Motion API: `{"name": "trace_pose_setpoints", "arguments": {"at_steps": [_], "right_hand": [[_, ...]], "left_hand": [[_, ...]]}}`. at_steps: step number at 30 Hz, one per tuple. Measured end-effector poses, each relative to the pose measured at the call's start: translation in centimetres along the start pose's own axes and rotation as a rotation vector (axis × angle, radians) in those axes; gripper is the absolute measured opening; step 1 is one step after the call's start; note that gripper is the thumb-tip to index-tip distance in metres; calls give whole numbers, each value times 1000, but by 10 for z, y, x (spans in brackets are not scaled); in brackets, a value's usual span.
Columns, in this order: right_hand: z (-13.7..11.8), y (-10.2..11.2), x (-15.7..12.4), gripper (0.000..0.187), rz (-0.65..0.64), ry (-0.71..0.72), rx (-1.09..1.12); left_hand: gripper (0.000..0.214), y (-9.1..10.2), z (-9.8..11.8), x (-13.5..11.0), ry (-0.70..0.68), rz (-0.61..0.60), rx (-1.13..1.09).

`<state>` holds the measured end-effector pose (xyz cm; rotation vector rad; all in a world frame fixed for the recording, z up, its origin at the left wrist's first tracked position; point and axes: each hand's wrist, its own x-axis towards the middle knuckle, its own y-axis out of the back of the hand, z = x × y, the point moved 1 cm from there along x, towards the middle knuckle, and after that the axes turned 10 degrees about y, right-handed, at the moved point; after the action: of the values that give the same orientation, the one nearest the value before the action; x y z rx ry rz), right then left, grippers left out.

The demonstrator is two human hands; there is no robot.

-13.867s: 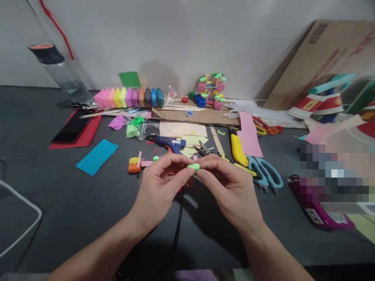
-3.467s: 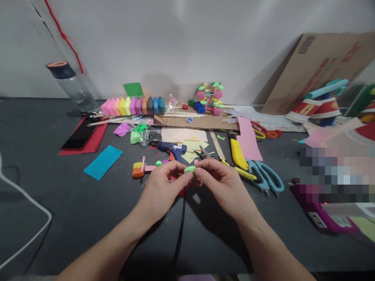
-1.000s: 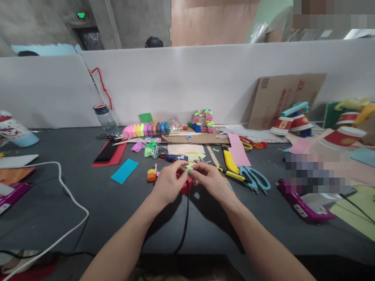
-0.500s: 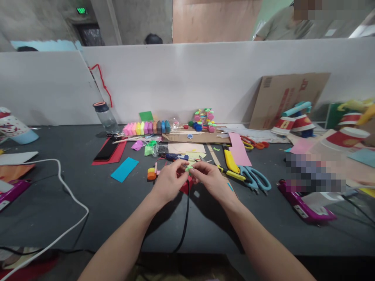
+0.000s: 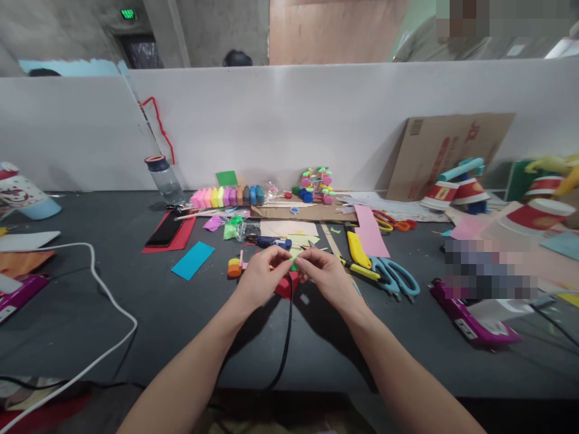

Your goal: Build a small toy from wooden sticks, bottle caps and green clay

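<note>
My left hand (image 5: 262,276) and my right hand (image 5: 326,276) meet over the middle of the dark table. Thumbs and fingers of both are pinched around a small bright green piece (image 5: 294,264), mostly covered by the fingertips; it looks like modelling clay. Below it lie red paper (image 5: 284,289) and a black cable (image 5: 288,337). Just beyond my fingers rests a blue glue gun (image 5: 274,242). An orange and yellow roll-like piece (image 5: 234,267) sits left of my left hand. To the right of my right hand are a yellow utility knife (image 5: 359,248) and blue-grey scissors (image 5: 398,277).
A row of coloured clay packs (image 5: 228,196) and a colourful small model (image 5: 318,184) stand near the white partition (image 5: 280,120). At left are a water bottle (image 5: 165,181), a phone (image 5: 165,230) and blue paper (image 5: 193,260). Paper cups (image 5: 536,217) and a purple power strip (image 5: 470,319) occupy the right.
My fingertips have closed further over the green piece, and its visible part has shifted slightly. More of the red paper shows beneath my hands. The rest stays in place.
</note>
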<state>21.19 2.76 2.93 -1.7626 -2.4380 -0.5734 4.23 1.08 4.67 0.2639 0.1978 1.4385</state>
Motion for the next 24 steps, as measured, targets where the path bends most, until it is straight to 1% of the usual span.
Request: {"name": "trace_pose_setpoints", "arguments": {"at_steps": [4, 14, 24], "right_hand": [[-1, 0, 0, 25, 10, 0, 11], [1, 0, 0, 25, 6, -25, 24], [-1, 0, -1, 25, 6, -12, 61]], "left_hand": [[14, 1, 0, 1, 6, 9, -17], [13, 1, 0, 1, 36, -25, -24], [16, 3, 1, 3, 31, 9, -75]]}}
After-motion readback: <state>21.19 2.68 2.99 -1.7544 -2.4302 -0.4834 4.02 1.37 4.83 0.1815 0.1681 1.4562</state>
